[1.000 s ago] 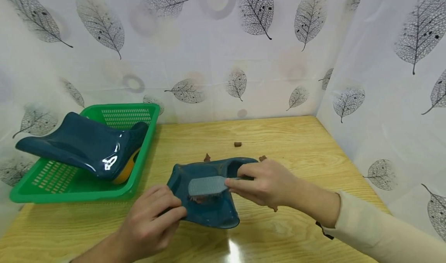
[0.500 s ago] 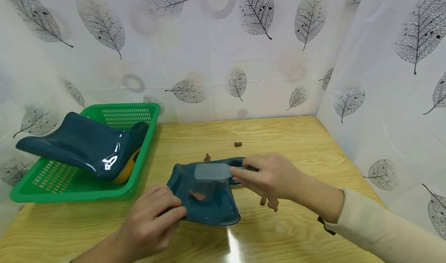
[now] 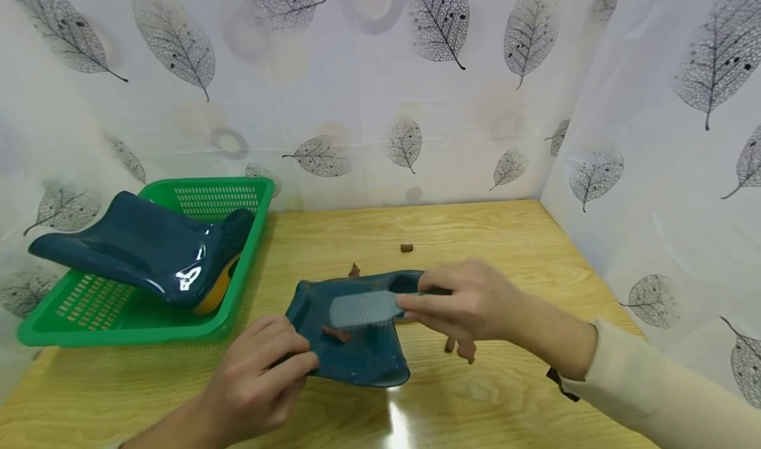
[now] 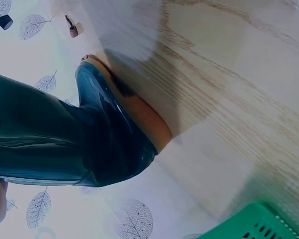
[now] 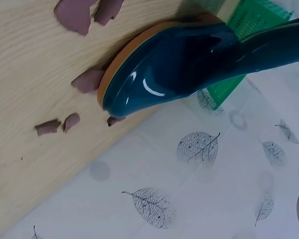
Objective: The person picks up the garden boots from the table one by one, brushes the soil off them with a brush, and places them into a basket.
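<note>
A dark teal rubber boot (image 3: 371, 363) with an orange sole, seen in the left wrist view, lies sideways just above the table. At the top of its shaft, my left hand (image 3: 255, 376) grips the rim. My right hand (image 3: 470, 300) holds a grey-backed brush (image 3: 362, 308) by its handle, with the head over the shaft. A reddish-brown flake (image 3: 336, 334) lies on the shaft beside the brush's lower edge. Whether the bristles touch the boot is unclear. The boot's foot (image 5: 164, 69) shows in the right wrist view, partly hidden behind my right hand in the head view.
A green basket (image 3: 178, 335) at the left holds another teal boot (image 3: 160, 244). Brown fragments lie on the wooden table (image 3: 487, 238), including a small piece (image 3: 407, 247) at the back and a flake (image 3: 466, 350) below my right hand. A leaf-patterned curtain (image 3: 357, 92) hangs behind.
The brush moved off the brown flake toward the shaft's far edge, uncovering it, then came back down near it. My left hand's grip on the boot looks unchanged.
</note>
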{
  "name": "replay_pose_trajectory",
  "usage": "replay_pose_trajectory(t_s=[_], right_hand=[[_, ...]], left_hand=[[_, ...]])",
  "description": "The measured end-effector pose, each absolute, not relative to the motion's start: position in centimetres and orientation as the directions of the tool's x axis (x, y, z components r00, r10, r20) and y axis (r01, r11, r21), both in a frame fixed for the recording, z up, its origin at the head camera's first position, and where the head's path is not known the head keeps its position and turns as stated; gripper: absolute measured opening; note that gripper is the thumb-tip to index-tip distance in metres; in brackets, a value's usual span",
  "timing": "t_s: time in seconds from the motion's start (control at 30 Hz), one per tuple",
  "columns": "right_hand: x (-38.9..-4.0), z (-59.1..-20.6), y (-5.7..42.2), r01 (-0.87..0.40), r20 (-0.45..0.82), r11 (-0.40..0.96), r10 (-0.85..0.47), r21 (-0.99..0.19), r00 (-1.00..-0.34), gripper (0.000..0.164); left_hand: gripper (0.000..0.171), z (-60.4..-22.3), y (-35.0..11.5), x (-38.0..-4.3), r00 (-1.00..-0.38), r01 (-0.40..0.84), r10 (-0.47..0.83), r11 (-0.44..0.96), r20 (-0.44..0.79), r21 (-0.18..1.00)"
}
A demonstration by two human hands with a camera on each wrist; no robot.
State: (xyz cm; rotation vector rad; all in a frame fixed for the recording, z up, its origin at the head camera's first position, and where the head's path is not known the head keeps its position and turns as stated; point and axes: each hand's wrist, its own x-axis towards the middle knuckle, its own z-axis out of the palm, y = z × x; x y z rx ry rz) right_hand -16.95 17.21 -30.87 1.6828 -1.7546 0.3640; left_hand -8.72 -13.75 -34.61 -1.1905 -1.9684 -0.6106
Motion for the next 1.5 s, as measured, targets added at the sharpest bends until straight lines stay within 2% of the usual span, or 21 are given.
replay_pose_trajectory(t_s=[0.1, 0.2, 0.3, 0.47, 0.53, 0.63, 0.7, 0.87, 0.97, 1.1, 1.33, 1.5], right_hand=[[-16.9, -31.0, 17.2, -0.960, 0.612, 0.092, -0.786, 0.264, 0.093, 0.020], [-17.0, -31.1, 17.3, -0.940, 0.599, 0.140, -0.797, 0.312, 0.081, 0.022], [-17.1, -31.1, 17.3, -0.931, 0.640, 0.170, -0.764, 0.323, 0.083, 0.022], [-17.1, -31.3, 17.2, -0.945, 0.668, 0.073, -0.724, 0.320, 0.170, 0.021], [-17.2, -31.5, 17.3, -0.939, 0.634, 0.089, -0.758, 0.331, 0.152, 0.021], [-17.3, -31.9, 17.6, -0.923, 0.596, 0.177, -0.800, 0.340, 0.066, 0.023], [-17.4, -32.0, 17.7, -0.916, 0.609, 0.220, -0.793, 0.337, 0.034, 0.024], [-17.5, -31.7, 17.6, -0.926, 0.679, 0.190, -0.729, 0.325, 0.089, 0.023], [-17.6, -31.6, 17.5, -0.933, 0.679, 0.165, -0.726, 0.321, 0.105, 0.021], [-17.8, -31.8, 17.6, -0.941, 0.669, 0.171, -0.740, 0.293, 0.073, 0.020], [-18.1, -32.0, 17.6, -0.910, 0.703, 0.338, -0.707, 0.240, -0.078, 0.027], [-18.9, -32.4, 16.9, -0.917, 0.660, 0.313, -0.747, 0.247, -0.077, 0.033]], left_hand=[[0.041, -34.6, -13.7, -8.7, -0.292, 0.890, 0.535, 0.456, 0.793, 0.020], [0.040, -34.6, -13.6, -8.8, -0.280, 0.894, 0.536, 0.447, 0.797, 0.014], [0.040, -34.6, -13.6, -8.8, -0.282, 0.894, 0.534, 0.447, 0.797, 0.017], [0.040, -34.4, -13.6, -9.0, -0.280, 0.895, 0.535, 0.446, 0.797, 0.015], [0.039, -34.4, -13.6, -9.1, -0.273, 0.899, 0.538, 0.439, 0.798, 0.012], [0.039, -34.5, -13.5, -9.0, -0.271, 0.900, 0.540, 0.436, 0.797, 0.010], [0.039, -34.5, -13.5, -9.0, -0.265, 0.901, 0.540, 0.433, 0.799, 0.007], [0.038, -34.4, -13.5, -9.0, -0.253, 0.903, 0.540, 0.429, 0.803, -0.004], [0.038, -34.3, -13.5, -9.0, -0.246, 0.906, 0.538, 0.424, 0.806, -0.006], [0.038, -34.2, -13.4, -9.0, -0.249, 0.907, 0.533, 0.422, 0.808, 0.001], [0.036, -34.1, -13.3, -9.0, -0.200, 0.921, 0.537, 0.389, 0.819, -0.030], [0.037, -34.1, -13.2, -8.9, -0.185, 0.926, 0.547, 0.376, 0.817, -0.042]])
